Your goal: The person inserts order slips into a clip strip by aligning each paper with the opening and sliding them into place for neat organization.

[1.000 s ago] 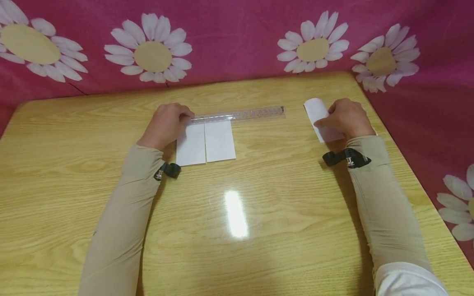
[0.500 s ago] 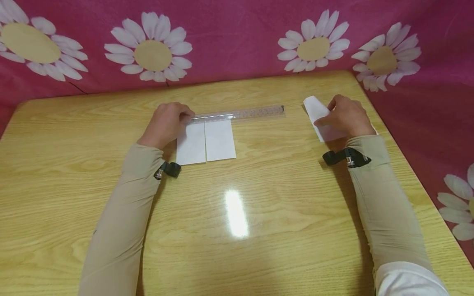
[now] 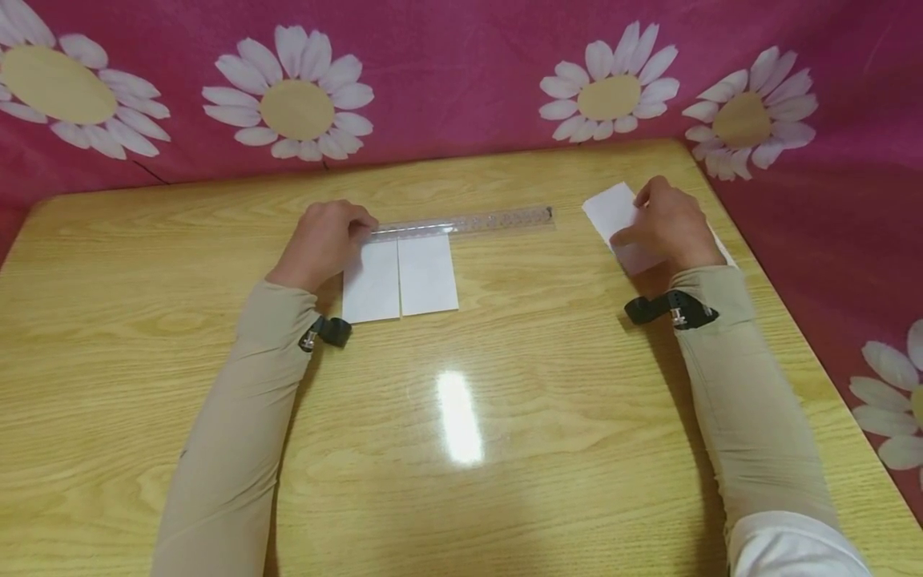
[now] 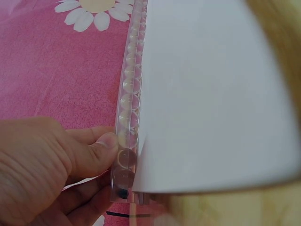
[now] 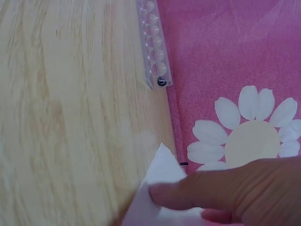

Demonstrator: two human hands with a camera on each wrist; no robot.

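Note:
My left hand (image 3: 320,244) pinches the left end of a long clear plastic tube (image 3: 501,219) lying across the table. In the left wrist view, round clear beads show in a row inside the tube (image 4: 130,87), and my thumb (image 4: 106,143) presses its side. Two white paper pieces (image 3: 371,284) (image 3: 428,276) lie side by side along the tube's near edge. Over at the right, my right hand (image 3: 671,224) pinches a white paper piece (image 3: 609,210) between thumb and fingers. Part of that paper is hidden under the hand; its free corner (image 5: 162,160) shows in the right wrist view.
Beneath everything is a light wood-grain table (image 3: 548,385). Its right edge runs close beside my right hand. A pink cloth (image 3: 461,80) with large white daisies stands behind the table and continues down the right side.
The paper in my right hand has turned, with its far end now wider and flatter, and the right hand has shifted slightly up and left. My left hand, tube and two papers stay still.

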